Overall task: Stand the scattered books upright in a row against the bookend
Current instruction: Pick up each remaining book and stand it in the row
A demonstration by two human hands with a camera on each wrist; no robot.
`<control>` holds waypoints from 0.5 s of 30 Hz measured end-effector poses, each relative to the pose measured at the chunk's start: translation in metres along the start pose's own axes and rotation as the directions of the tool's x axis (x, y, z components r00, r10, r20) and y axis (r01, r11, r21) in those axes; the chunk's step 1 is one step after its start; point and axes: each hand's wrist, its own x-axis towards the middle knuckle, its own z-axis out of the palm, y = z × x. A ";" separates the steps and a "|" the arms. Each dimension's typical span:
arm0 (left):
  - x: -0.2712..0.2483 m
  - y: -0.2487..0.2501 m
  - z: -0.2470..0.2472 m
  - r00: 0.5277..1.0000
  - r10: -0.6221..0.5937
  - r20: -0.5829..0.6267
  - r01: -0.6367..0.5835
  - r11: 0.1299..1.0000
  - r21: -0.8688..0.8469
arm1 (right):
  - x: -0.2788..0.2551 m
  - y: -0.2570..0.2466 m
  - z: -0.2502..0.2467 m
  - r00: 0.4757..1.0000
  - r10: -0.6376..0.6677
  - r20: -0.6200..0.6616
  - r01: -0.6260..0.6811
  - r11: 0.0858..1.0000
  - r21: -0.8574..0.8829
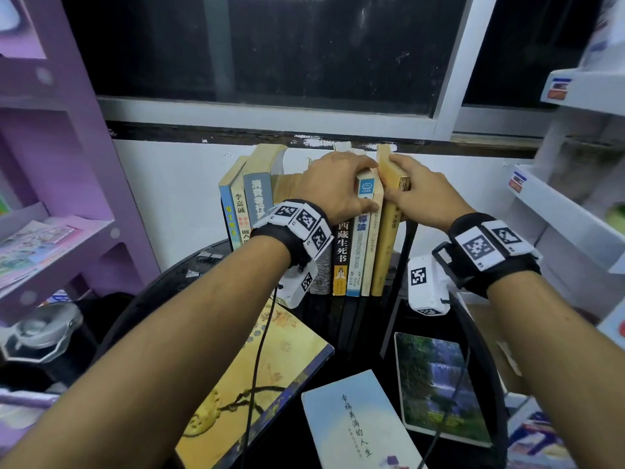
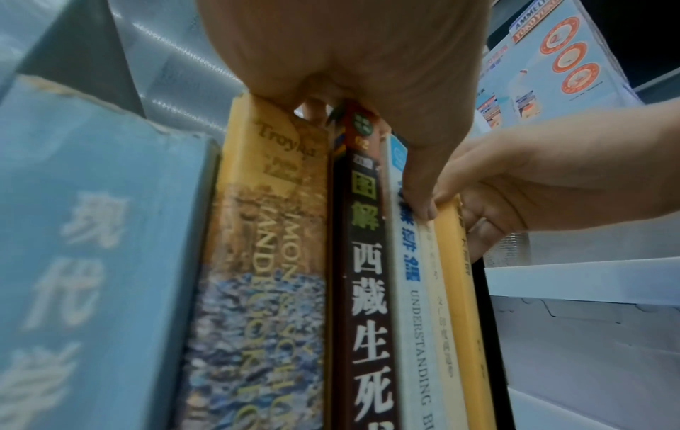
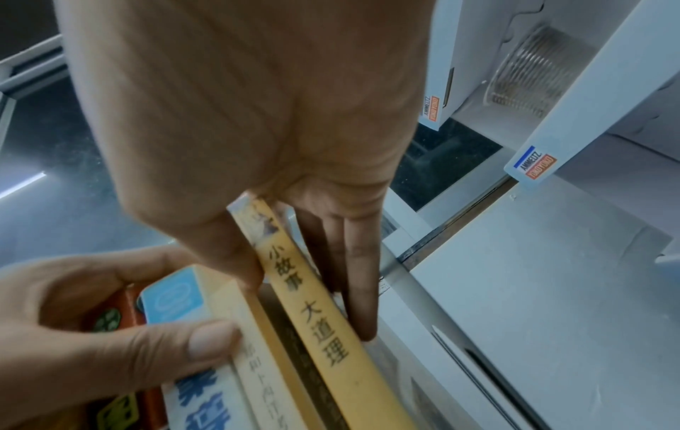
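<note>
While my left hand [image 1: 338, 187] grips the standing row's tops and my right hand [image 1: 419, 194] pinches the yellow book [image 1: 385, 245] against the black bookend [image 1: 407, 245], three books [image 1: 358, 421] lie flat near the surface's [image 1: 169, 286] front edge

Both forearms are bare, with no sleeves. Behind the left grip [image 1: 339, 187] sits a black wrist strap [image 1: 291, 238] carrying white square tiles printed with black fiducial patterns; a white camera box [image 1: 299, 282] hangs beneath it, trailing a thin black cable [image 1: 258, 353]. Behind the right grip [image 1: 419, 194], a matching strap [image 1: 492, 252], tagged box [image 1: 424, 286] and cable [image 1: 449, 407].
</note>
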 end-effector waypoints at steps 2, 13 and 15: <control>-0.001 -0.004 -0.003 1.000 0.017 0.011 -0.017 0.999 -0.033 | -0.003 0.001 -0.003 0.998 -0.010 0.056 0.008 1.000 0.024; -0.002 -0.007 0.000 0.997 -0.001 0.078 0.001 1.000 -0.009 | -0.007 0.004 0.007 0.993 -0.067 0.094 0.062 0.997 0.053; -0.002 -0.008 0.000 0.998 0.006 0.064 -0.005 1.000 -0.013 | -0.006 0.006 0.009 0.993 -0.073 0.089 0.067 0.996 0.062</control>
